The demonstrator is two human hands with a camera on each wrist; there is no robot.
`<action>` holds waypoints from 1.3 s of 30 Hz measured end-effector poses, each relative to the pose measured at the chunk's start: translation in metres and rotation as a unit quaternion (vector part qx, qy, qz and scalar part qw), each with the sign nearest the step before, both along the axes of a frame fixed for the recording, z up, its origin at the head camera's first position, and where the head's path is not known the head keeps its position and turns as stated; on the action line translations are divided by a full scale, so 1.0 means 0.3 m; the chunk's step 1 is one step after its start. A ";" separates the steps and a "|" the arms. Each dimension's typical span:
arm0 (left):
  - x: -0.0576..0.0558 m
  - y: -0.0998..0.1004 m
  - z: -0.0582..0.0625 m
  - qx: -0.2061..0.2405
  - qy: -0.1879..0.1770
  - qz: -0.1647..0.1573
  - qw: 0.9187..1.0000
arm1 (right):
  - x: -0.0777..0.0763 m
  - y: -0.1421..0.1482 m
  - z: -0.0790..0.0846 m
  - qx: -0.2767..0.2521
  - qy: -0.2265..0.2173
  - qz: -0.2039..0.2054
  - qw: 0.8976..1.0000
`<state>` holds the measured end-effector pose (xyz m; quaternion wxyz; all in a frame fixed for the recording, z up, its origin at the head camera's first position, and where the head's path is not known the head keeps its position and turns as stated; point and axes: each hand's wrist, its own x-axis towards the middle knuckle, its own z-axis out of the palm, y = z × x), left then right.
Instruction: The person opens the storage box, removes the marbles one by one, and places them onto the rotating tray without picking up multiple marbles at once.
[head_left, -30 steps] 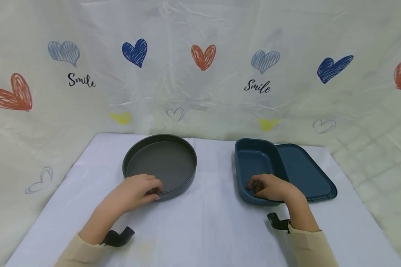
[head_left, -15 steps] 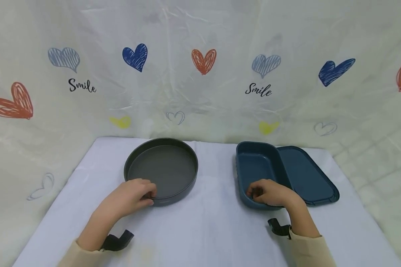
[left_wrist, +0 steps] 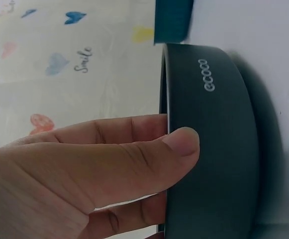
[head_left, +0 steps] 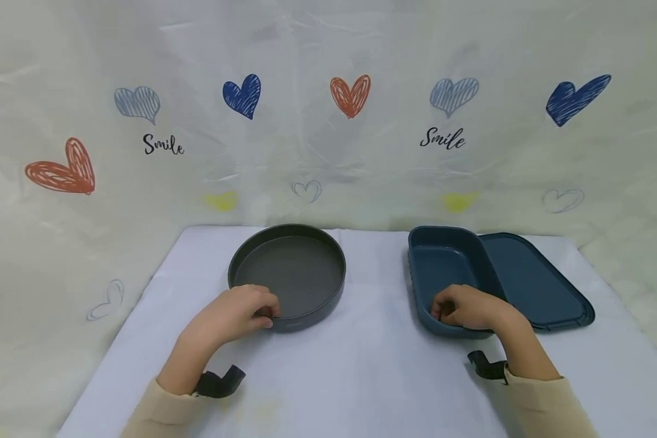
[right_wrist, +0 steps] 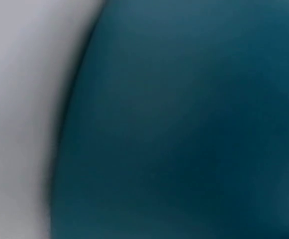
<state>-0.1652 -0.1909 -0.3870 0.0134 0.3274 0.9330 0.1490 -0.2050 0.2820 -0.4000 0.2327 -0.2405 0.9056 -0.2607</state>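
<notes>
A round dark grey tray (head_left: 290, 267) with upright walls and "ecoco" on its side stands on the left of the table. My left hand (head_left: 241, 313) grips its near rim; in the left wrist view the thumb (left_wrist: 184, 142) presses the outer wall while fingers reach inside. To the right is a deep blue rectangular container (head_left: 443, 261). Over its near rim, my right hand (head_left: 473, 307) reaches in with curled fingertips together near the bottom; I cannot tell whether they pinch anything. Only the container's outer wall (right_wrist: 149, 129) fills the right wrist view.
Beside the container, a flat blue lid (head_left: 531, 283) lies on the right, partly hidden by it. A white cloth (head_left: 361, 365) covers the table. Behind hangs a pale sheet (head_left: 389, 170) printed with hearts. Black wrist mounts (head_left: 221, 382) jut below both wrists.
The head view has turned slightly left, shifting everything right. My right fingertips have drawn together inside the container. My left hand has slid slightly left along the tray's rim.
</notes>
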 end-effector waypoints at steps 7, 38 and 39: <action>-0.010 -0.023 0.018 0.006 -0.023 0.018 1.000 | -0.004 0.008 -0.002 -0.003 -0.011 -0.004 1.000; -0.009 -0.026 0.027 -0.005 -0.033 0.024 0.999 | -0.057 -0.182 0.125 -0.333 0.020 -0.141 0.932; -0.008 -0.029 0.028 -0.006 -0.033 0.024 0.999 | -0.065 -0.213 0.134 -0.346 0.014 -0.140 0.927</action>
